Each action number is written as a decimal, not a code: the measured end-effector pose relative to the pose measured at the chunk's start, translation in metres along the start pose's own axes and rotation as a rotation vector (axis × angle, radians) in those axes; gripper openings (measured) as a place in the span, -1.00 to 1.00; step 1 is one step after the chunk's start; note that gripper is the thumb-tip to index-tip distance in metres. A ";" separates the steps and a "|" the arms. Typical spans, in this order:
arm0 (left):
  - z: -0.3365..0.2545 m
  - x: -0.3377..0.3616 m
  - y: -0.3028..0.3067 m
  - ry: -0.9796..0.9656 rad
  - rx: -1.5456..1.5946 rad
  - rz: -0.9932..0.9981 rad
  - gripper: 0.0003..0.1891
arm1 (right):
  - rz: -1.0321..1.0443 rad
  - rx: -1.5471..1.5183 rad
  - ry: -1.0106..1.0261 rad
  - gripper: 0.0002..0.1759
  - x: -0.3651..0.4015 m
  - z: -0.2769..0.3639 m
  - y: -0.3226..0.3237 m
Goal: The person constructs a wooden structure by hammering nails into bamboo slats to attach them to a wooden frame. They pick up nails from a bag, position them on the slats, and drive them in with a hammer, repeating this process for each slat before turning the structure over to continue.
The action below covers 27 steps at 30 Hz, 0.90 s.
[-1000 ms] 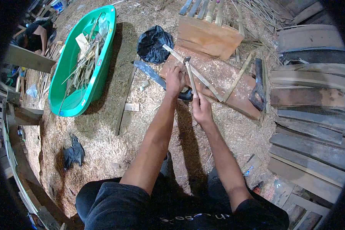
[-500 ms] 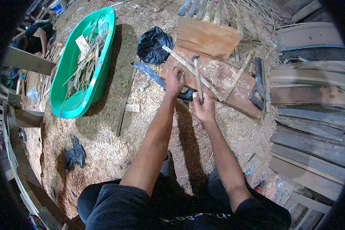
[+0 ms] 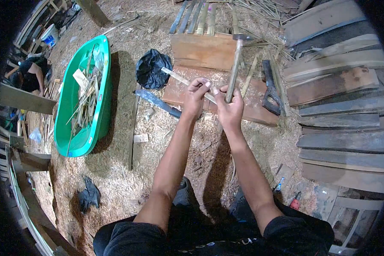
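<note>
My right hand (image 3: 231, 109) grips a hammer (image 3: 234, 66) by its wooden handle, with the metal head up. Close beside it, my left hand (image 3: 196, 97) has thumb and fingers pinched together; whatever is between them is too small to make out. Both hands are above a reddish wooden board (image 3: 260, 106) dusted with shavings. A pale wood strip (image 3: 177, 76) slants across this board and passes behind my hands. Left of my left hand lies a machete (image 3: 155, 100), its handle end near my wrist. A handsaw (image 3: 270, 90) rests at the board's right end.
A green tub (image 3: 104, 79) of wood scraps stands on the left, near a black plastic bag (image 3: 152, 70). An upright wooden panel (image 3: 202, 52) stands behind the board. Stacked planks (image 3: 341, 141) line the right side. Another person (image 3: 32, 76) is at far left.
My left hand has lifted from the board and come close to my right hand, fingers pinched. The hammer now stands taller in view, nearer to me. The whole view has shifted slightly.
</note>
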<state>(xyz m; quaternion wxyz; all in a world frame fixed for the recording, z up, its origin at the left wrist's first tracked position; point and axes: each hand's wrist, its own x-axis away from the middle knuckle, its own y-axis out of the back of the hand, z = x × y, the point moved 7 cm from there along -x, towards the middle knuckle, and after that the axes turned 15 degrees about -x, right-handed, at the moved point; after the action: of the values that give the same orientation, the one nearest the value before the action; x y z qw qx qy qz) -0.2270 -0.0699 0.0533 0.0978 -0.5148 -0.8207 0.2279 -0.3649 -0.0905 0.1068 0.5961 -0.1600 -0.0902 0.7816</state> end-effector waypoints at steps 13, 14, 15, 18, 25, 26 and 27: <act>-0.054 0.014 -0.041 -0.103 -0.374 0.022 -0.93 | -0.087 -0.268 -0.218 -0.72 -0.004 0.035 0.005; -0.057 0.015 -0.043 -0.130 -0.369 0.023 -0.92 | -0.094 -0.305 -0.223 -0.71 -0.005 0.034 0.005; -0.061 0.015 -0.046 -0.157 -0.365 0.025 -0.92 | -0.091 -0.324 -0.230 -0.70 -0.005 0.034 0.005; -0.074 0.016 -0.053 -0.240 -0.368 0.010 -0.91 | -0.069 -0.391 -0.237 -0.69 -0.007 0.036 0.005; -0.095 0.018 -0.065 -0.358 -0.533 0.033 -0.91 | -0.041 -0.501 -0.276 -0.70 -0.007 0.038 0.003; -0.095 0.018 -0.066 -0.361 -0.536 0.030 -0.91 | -0.043 -0.514 -0.282 -0.70 -0.006 0.038 0.003; -0.096 0.019 -0.066 -0.365 -0.538 0.026 -0.91 | -0.048 -0.512 -0.293 -0.70 -0.006 0.039 0.003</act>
<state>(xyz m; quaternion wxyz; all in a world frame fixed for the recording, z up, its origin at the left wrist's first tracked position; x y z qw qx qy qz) -0.2506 -0.0513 0.1678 -0.1933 -0.4833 -0.8488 0.0925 -0.3798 -0.0948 0.1427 0.5354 -0.1884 -0.3736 0.7337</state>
